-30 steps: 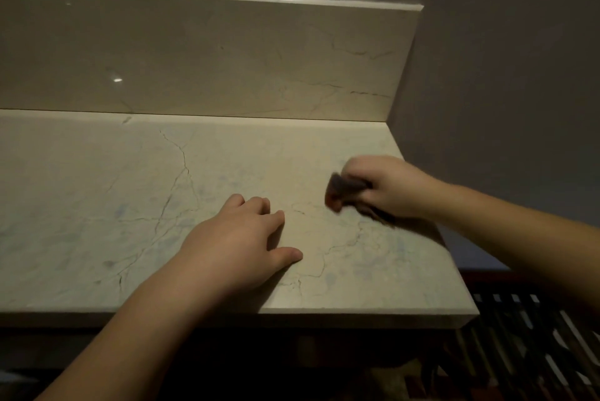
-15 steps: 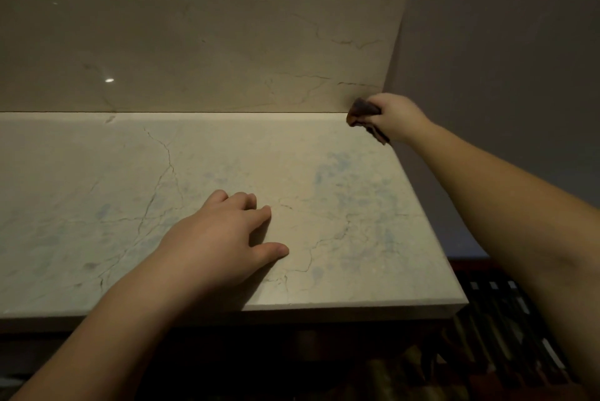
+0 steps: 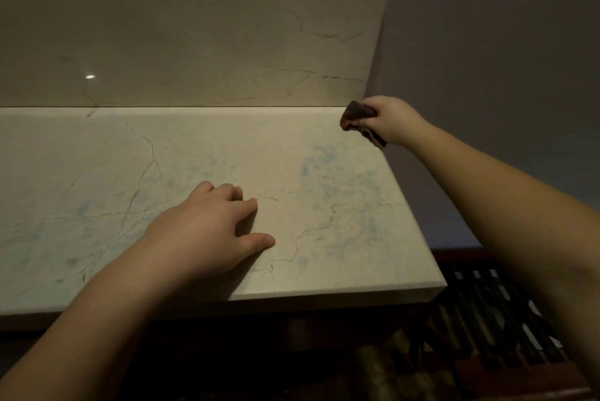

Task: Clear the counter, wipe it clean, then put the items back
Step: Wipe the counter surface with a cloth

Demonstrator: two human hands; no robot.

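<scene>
Dark cloth [image 3: 358, 114] in right hand [image 3: 391, 123], far corner of counter [image 3: 227, 153]

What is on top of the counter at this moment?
On the marble counter: the left hand resting flat, and at the back right corner a dark cloth gripped by the right hand. The patches beneath both are covered.

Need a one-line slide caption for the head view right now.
Right hand grips a dark cloth at the marble counter's far right corner; left hand rests flat on it.
</scene>
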